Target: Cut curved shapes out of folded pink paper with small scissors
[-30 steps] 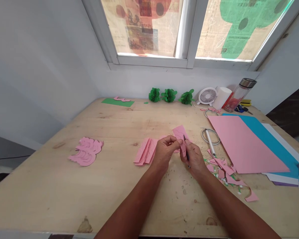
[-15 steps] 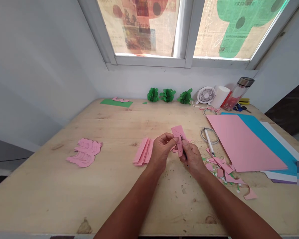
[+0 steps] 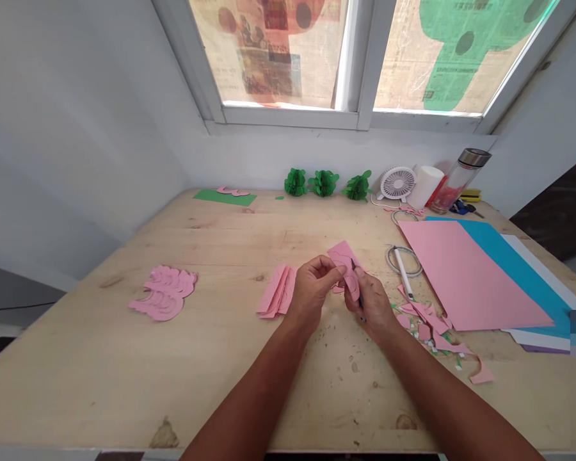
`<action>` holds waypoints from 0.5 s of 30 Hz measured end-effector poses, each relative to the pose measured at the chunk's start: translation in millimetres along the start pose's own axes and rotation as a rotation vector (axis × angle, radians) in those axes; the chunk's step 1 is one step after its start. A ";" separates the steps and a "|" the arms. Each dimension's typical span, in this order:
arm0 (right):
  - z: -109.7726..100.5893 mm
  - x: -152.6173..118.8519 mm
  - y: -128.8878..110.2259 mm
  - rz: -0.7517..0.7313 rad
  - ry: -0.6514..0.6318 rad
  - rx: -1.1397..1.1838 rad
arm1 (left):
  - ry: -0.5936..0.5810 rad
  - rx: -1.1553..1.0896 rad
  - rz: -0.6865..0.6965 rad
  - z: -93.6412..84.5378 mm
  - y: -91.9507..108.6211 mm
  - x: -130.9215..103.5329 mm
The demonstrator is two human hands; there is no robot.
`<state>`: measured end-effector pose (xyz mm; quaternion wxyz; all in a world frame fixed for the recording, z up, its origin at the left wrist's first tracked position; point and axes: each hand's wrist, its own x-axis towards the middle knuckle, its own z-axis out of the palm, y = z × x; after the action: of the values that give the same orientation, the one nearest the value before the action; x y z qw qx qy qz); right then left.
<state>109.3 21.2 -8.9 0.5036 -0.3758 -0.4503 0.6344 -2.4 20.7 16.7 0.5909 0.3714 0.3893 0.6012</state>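
Observation:
Pinched between the thumb and fingers of my left hand (image 3: pixel 314 285) is a folded piece of pink paper (image 3: pixel 342 253) with a curved outline drawn on it. My right hand (image 3: pixel 370 301) is closed around small dark scissors (image 3: pixel 361 299), whose pointed tip shows against the paper; the handles are mostly hidden by the fingers. Just left of my left hand lie folded pink paper strips (image 3: pixel 274 294), partly covered by it. Farther left rests a stack of cut pink paper shapes (image 3: pixel 166 293) with scalloped edges.
Pink and green scraps (image 3: pixel 432 326) lie right of my right hand, near a white pen (image 3: pixel 403 272). Coloured sheets (image 3: pixel 475 275) cover the right side. Green paper ornaments (image 3: pixel 324 184), a small fan (image 3: pixel 397 184) and a glass bottle (image 3: pixel 458 182) stand along the wall.
The pink paper has turned and tilted slightly between my hands, and the scissors' tip sits a little differently against it. My right hand has shifted slightly.

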 end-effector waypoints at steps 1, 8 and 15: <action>-0.1 -0.3 -0.2 0.001 0.003 -0.001 | -0.007 0.013 0.004 0.0 -0.4 -0.3; -0.4 0.3 -1.0 0.020 -0.013 0.057 | 0.038 0.054 0.039 2.6 -4.1 -0.9; -1.0 1.1 -0.8 -0.012 -0.017 0.096 | 0.103 0.035 0.064 7.3 -10.8 -2.1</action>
<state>110.2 22.5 -8.4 0.5208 -0.3432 -0.4258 0.6555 8.8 18.8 10.0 0.5438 0.3624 0.4176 0.6314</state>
